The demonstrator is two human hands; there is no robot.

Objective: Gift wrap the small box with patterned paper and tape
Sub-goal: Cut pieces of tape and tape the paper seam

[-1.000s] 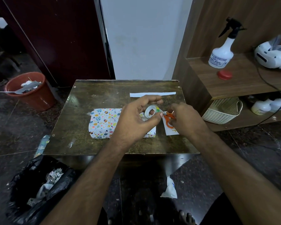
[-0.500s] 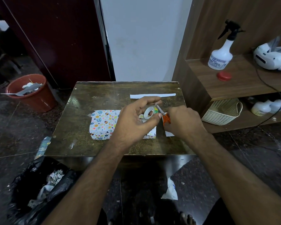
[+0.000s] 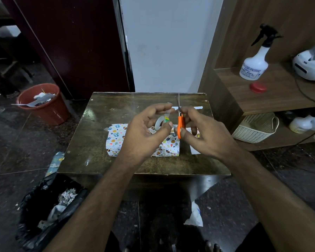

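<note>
The small box (image 3: 115, 139), wrapped in white paper with coloured egg prints, lies on the dark wooden table (image 3: 91, 142); my hands hide its middle. Above it my left hand (image 3: 144, 131) holds a clear tape roll (image 3: 160, 123) between thumb and fingers, with a strip of tape pulled up to my index finger. My right hand (image 3: 205, 135) grips orange-handled scissors (image 3: 180, 124), blades pointing up and away beside the tape strip.
A white paper strip (image 3: 196, 107) lies at the table's far side and a white scrap (image 3: 195, 150) at its right. A red bucket (image 3: 44, 106) and a black bin bag (image 3: 44, 208) stand on the floor to the left. Wooden shelves (image 3: 273, 95) with a spray bottle (image 3: 255, 64) and a basket (image 3: 255, 128) stand to the right.
Both hands have risen above the box. The scissors turned from lying low beside the roll to standing upright next to the pulled tape strip.
</note>
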